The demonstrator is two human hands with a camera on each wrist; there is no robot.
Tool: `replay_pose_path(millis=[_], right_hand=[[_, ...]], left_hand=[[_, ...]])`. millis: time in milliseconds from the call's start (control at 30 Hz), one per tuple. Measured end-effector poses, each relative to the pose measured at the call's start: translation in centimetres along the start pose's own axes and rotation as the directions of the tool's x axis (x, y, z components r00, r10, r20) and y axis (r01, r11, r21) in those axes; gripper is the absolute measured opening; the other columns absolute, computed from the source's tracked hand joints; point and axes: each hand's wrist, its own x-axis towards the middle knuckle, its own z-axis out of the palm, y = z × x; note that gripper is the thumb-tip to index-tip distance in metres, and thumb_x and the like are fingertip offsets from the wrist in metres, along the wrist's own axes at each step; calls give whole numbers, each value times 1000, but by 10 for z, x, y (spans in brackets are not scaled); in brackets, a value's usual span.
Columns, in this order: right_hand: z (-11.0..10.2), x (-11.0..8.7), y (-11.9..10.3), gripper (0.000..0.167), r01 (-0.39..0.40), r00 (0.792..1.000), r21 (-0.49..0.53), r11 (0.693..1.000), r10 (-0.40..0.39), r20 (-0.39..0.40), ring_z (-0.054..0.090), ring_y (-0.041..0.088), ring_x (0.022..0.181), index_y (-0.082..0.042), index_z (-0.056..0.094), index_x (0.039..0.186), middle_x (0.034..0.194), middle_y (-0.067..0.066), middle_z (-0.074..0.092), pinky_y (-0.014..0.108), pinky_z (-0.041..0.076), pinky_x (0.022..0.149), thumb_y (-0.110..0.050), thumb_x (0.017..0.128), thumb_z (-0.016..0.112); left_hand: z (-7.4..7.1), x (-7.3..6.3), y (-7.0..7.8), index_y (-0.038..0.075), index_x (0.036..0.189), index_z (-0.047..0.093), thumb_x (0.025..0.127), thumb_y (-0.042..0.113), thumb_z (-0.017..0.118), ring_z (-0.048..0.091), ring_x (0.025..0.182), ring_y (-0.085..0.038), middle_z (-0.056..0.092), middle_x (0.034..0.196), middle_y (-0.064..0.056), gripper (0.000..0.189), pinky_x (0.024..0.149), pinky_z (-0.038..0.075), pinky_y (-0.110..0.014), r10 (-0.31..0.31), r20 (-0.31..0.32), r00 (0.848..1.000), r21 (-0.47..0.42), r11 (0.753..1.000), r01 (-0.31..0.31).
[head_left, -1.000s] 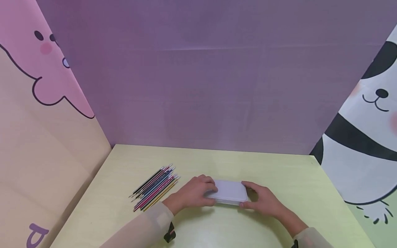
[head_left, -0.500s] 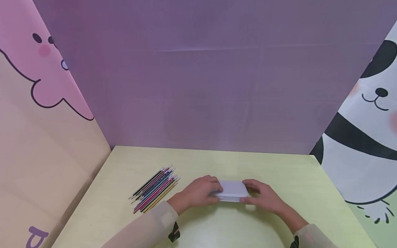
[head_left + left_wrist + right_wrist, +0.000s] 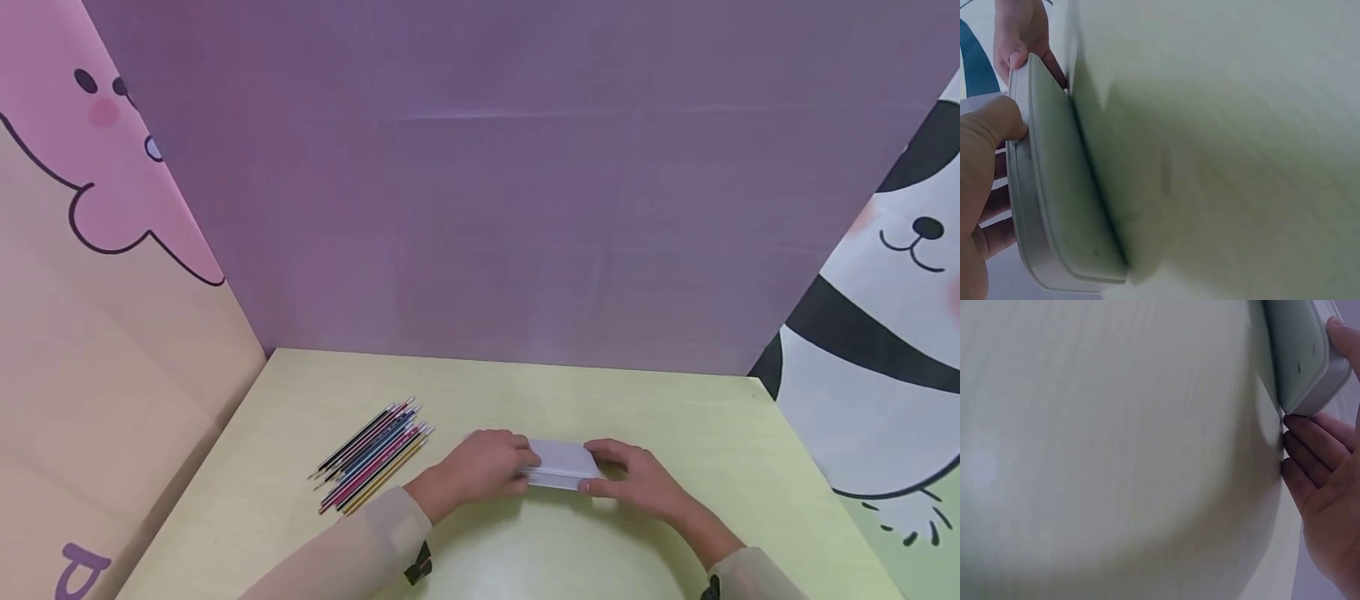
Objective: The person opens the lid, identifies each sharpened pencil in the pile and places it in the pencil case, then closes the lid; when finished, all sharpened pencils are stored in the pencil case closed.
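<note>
A flat white box (image 3: 562,460) with rounded corners lies between both hands, right of the table's middle. My left hand (image 3: 480,471) grips its left end, thumb on the near side and fingers over the top. In the left wrist view, the thumb presses the rim of the box (image 3: 1060,187), whose underside is in sight, tilted up from the tabletop. My right hand (image 3: 637,483) holds the right end, its thumb at the near corner. In the right wrist view, the fingers of that hand (image 3: 1332,494) reach around the end of the box (image 3: 1300,356). The inside is hidden.
Several pencils (image 3: 375,457) in dark, pink, blue and yellow lie in a slanting bundle left of my left hand. The pale wooden table (image 3: 660,408) ends at a purple backdrop (image 3: 487,208). Side panels carry a pink figure (image 3: 112,167) and a panda (image 3: 885,333).
My left hand has shifted slightly right along the box, covering a different part of its left end. The right hand stays at the right end. The pencils lie as before.
</note>
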Motion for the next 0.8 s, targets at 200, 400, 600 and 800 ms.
replay_pose_path(millis=[200,400,600,800], right_hand=[[-1,0,1,65,-10,1000,12,1000,10,17,66,24,116,-7,64,135,128,9,71,35,52,95,-42,84,84],[1,3,4,66,-21,1000,33,999,20,21,67,21,114,-8,64,135,128,7,71,30,52,93,-42,83,85],[1,3,6,68,-16,1000,25,1000,15,11,67,22,116,-10,64,135,127,4,71,30,51,95,-43,80,87],[3,0,8,76,2,1000,-29,1000,-3,-24,64,29,124,-8,61,139,133,6,69,46,47,106,-46,78,88]], left_hand=[[-8,2,7,23,106,70,92,27,71,63,76,-3,70,94,12,15,66,51,-17,128,42,991,212,968,-134],[-10,2,7,19,106,67,94,23,68,62,77,-2,68,90,10,13,70,52,-17,187,51,981,266,944,-194],[-7,0,-7,25,110,74,96,27,69,68,99,-2,73,110,13,15,86,53,-18,96,29,995,22,995,-96],[-10,-17,-29,20,121,75,100,25,66,67,113,-6,72,121,9,23,97,51,-22,-1,39,999,-219,976,10]])
